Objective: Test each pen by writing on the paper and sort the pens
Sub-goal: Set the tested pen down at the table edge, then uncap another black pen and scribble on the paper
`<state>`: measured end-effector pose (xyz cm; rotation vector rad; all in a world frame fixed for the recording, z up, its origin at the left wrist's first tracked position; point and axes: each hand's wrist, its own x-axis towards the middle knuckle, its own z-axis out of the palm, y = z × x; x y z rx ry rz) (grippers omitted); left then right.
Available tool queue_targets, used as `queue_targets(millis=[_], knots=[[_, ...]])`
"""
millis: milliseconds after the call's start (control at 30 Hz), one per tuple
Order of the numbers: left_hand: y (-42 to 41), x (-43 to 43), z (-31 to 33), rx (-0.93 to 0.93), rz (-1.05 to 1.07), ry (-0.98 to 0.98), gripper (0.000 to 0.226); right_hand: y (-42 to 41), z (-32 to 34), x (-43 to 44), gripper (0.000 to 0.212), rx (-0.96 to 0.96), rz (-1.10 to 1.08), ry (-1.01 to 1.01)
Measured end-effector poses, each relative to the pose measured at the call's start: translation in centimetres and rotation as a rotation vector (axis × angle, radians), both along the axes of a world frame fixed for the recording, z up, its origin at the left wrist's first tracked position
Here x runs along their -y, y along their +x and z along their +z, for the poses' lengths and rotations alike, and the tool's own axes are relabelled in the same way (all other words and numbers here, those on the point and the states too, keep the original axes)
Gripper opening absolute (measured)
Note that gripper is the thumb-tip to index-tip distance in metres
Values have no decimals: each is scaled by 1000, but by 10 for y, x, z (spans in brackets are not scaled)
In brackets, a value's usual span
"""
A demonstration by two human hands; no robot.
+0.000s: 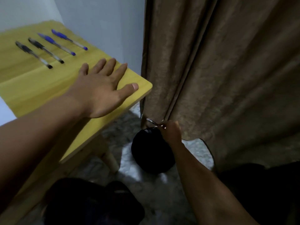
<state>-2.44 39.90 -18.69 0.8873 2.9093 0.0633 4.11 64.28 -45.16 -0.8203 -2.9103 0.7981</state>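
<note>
The left hand (103,88) lay flat and open on the smooth yellow bench (48,88). The right hand (170,132) pinched a clear pen (151,121) over a round black bag (151,151) on the floor; its contents were hidden. Four pens (50,47), two black and two blue, lay parallel beyond the left hand.

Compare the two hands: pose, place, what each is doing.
1. The left hand lies flat, fingers spread, on the yellow table; the right hand is curled, down by the floor.
2. The left hand holds nothing; the right hand pinches a thin clear pen over a black bag beside the curtain.
Both are bare.
</note>
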Motion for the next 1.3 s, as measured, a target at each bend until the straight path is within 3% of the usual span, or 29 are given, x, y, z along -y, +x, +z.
queue_targets(millis=[267,467,833,933,1033,1167,1300], knots=[[-3,0,-3,-7,-5,20,91,8,-34,8,30,103,133,46],[-1,-1,-3,-29,-8,33,89,3,-50,3,29,142,110,91],[-3,0,-4,-18,-5,27,89,-3,-52,3,26,60,140,57],[-1,0,-2,5,-7,24,89,-3,-36,2,24,37,135,16],[1,-1,-1,7,-5,22,89,-5,-10,-4,38,27,169,-28],[2,-3,-1,26,1,8,86,-4,72,-10,52,60,194,-14],[2,-6,9,79,13,-15,87,-4,161,-15,52,12,234,61]])
